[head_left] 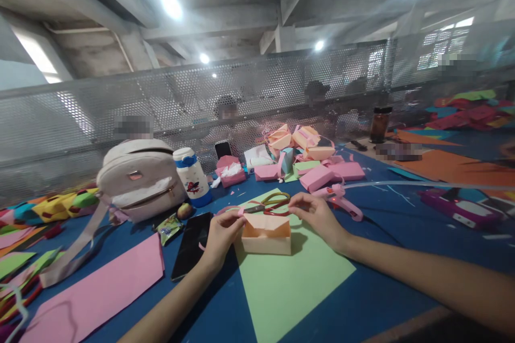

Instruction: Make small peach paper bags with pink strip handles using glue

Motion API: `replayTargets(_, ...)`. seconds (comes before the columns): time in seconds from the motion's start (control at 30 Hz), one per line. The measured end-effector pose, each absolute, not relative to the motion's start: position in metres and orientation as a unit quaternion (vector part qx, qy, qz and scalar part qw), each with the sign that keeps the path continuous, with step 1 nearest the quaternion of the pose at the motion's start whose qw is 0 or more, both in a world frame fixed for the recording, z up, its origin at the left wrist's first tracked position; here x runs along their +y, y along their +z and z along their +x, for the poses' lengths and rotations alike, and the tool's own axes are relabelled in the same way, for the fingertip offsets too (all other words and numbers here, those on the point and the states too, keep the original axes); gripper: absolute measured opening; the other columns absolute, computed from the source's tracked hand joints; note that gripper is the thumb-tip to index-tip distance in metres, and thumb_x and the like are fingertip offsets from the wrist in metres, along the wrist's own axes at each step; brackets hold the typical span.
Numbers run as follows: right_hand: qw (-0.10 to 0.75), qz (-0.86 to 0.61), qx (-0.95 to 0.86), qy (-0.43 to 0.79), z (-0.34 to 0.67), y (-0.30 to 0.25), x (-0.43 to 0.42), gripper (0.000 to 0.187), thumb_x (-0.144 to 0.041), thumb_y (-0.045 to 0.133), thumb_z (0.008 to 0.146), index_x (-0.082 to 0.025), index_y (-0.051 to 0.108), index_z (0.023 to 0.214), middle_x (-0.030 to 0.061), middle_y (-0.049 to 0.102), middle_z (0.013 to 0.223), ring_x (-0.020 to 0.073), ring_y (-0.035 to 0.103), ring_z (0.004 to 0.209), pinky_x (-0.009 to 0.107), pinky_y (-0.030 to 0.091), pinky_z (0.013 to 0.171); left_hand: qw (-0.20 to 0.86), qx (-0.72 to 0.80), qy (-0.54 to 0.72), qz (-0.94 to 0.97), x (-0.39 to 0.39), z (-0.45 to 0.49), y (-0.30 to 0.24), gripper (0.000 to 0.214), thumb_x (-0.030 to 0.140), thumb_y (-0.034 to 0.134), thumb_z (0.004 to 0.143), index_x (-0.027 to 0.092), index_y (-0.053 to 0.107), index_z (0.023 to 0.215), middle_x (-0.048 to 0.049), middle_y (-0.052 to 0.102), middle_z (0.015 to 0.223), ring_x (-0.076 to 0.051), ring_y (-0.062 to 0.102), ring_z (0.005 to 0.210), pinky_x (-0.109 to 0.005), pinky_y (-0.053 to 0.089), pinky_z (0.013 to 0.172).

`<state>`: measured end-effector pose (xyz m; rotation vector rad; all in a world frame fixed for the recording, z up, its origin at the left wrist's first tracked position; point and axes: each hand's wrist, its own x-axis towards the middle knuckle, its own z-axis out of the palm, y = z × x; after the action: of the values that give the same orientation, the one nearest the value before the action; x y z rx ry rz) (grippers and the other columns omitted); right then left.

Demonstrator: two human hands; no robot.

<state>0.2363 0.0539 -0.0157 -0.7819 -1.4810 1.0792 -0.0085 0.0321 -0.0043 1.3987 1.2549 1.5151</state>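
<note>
A small open peach paper box (266, 243) stands on a light green paper sheet (293, 284) in front of me. My left hand (220, 237) is closed at its upper left corner, thumb and fingers pinching the edge. At the opposite corner, the fingers of my right hand (319, 221) are pinched together on the raised back flap, with their tips partly hidden. Just behind the box lie scissors (277, 201) with red and olive handles. A pink glue gun (340, 197) rests beyond my right hand, its cord running right.
A dark phone (192, 244) and folded pink paper (107, 284) lie left. Behind them stand a pale backpack (140, 179) and a bottle (193, 179). Finished-looking paper boxes (317, 144) are heaped by the perforated metal screen (257, 86). A purple device (458, 206) sits right.
</note>
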Motion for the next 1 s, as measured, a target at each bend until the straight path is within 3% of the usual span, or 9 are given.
replayTargets(0.2,0.517,-0.327,-0.647,0.456,0.235,-0.016,0.054,0.023,-0.04,0.071,0.079,-0.019,0.065,0.083,0.0019,0.066,0.082,0.019,0.063,0.081,0.031,0.049,0.075,0.355,0.506,0.591,0.518,0.03,-0.01,-0.006,0.034,0.046,0.084,0.059,0.014,0.074,0.067,-0.0068,0.073,0.079,-0.016,0.062,0.061,-0.019,0.041,0.046)
replayTargets(0.37,0.479,-0.312,-0.673,0.47,0.232,-0.021,0.051,0.025,-0.04,0.069,0.08,-0.019,0.062,0.093,0.003,0.064,0.089,0.0189,0.061,0.085,0.028,0.047,0.07,0.367,0.501,0.588,0.517,0.028,-0.008,-0.003,0.037,0.048,0.084,0.058,0.014,0.074,0.066,-0.0047,0.071,0.069,-0.016,0.062,0.062,-0.02,0.045,0.052)
replayTargets(0.53,0.438,-0.314,-0.709,0.455,0.232,-0.023,0.048,0.027,-0.041,0.063,0.084,-0.018,0.061,0.099,0.0018,0.06,0.086,0.0171,0.057,0.078,0.026,0.043,0.064,0.383,0.497,0.572,0.529,0.026,-0.005,0.0,0.038,0.047,0.085,0.058,0.013,0.075,0.073,-0.0063,0.073,0.073,-0.017,0.064,0.062,-0.022,0.048,0.055)
replayTargets(0.67,0.414,-0.309,-0.736,0.439,0.232,-0.023,0.047,0.016,-0.032,0.06,0.084,-0.017,0.064,0.085,0.0012,0.061,0.08,0.0162,0.054,0.072,0.025,0.04,0.062,0.38,0.49,0.571,0.538,0.026,-0.002,0.0,0.042,0.045,0.087,0.055,0.013,0.073,0.079,-0.003,0.07,0.066,-0.016,0.063,0.058,-0.022,0.048,0.054)
replayTargets(0.77,0.421,-0.315,-0.729,0.438,0.232,-0.023,0.045,0.013,-0.026,0.06,0.081,-0.017,0.062,0.072,-0.0012,0.057,0.069,0.0143,0.05,0.064,0.024,0.036,0.057,0.37,0.484,0.573,0.547,0.025,-0.001,0.0,0.039,0.046,0.085,0.059,0.014,0.071,0.077,-0.0007,0.067,0.062,-0.014,0.061,0.057,-0.021,0.046,0.054)
replayTargets(0.87,0.441,-0.328,-0.708,0.443,0.233,-0.02,0.045,0.014,-0.029,0.058,0.082,-0.019,0.063,0.075,-0.0031,0.053,0.062,0.0131,0.045,0.056,0.024,0.033,0.052,0.354,0.481,0.577,0.557,0.024,-0.002,0.003,0.037,0.05,0.08,0.067,0.015,0.067,0.066,0.0002,0.063,0.057,-0.013,0.057,0.056,-0.021,0.045,0.055)
replayTargets(1.0,0.483,-0.343,-0.671,0.446,0.234,-0.016,0.047,0.016,-0.034,0.059,0.082,-0.02,0.066,0.082,0.0002,0.063,0.075,0.0174,0.056,0.068,0.026,0.042,0.06,0.332,0.476,0.586,0.565,0.024,-0.005,0.005,0.042,0.055,0.073,0.074,0.015,0.069,0.064,-0.0028,0.065,0.062,-0.013,0.054,0.058,-0.021,0.044,0.056)
